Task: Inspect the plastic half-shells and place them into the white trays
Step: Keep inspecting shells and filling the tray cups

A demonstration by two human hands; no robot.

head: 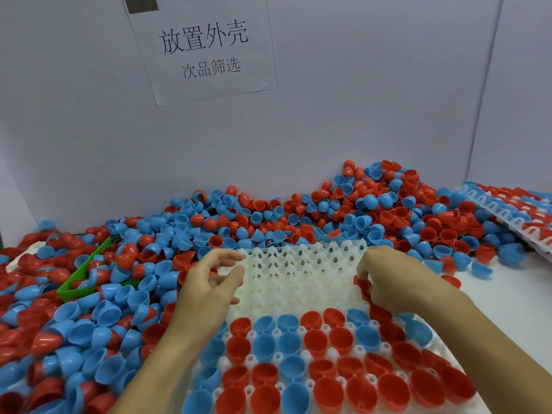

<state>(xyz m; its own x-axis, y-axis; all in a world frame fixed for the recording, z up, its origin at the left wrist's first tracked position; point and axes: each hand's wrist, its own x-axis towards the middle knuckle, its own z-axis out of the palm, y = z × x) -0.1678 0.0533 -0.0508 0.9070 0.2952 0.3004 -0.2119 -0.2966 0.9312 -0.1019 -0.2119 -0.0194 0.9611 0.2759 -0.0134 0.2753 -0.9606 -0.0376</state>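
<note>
A white tray point(298, 282) lies in front of me; its near rows hold red and blue half-shells point(298, 354), open side up, and its far rows are bare. My left hand point(209, 282) hovers over the tray's left edge with fingers loosely curved and nothing in it. My right hand point(388, 279) is at the tray's right edge, fingers curled down onto a red half-shell point(363, 283) there. A big heap of loose red and blue half-shells point(268, 216) surrounds the tray on the left and behind.
A green bin point(77, 279) sits half buried in shells at the left. A filled white tray point(513, 210) leans at the far right. A white wall with a paper sign point(203, 49) closes the back. Bare white tabletop point(507, 294) lies to the right.
</note>
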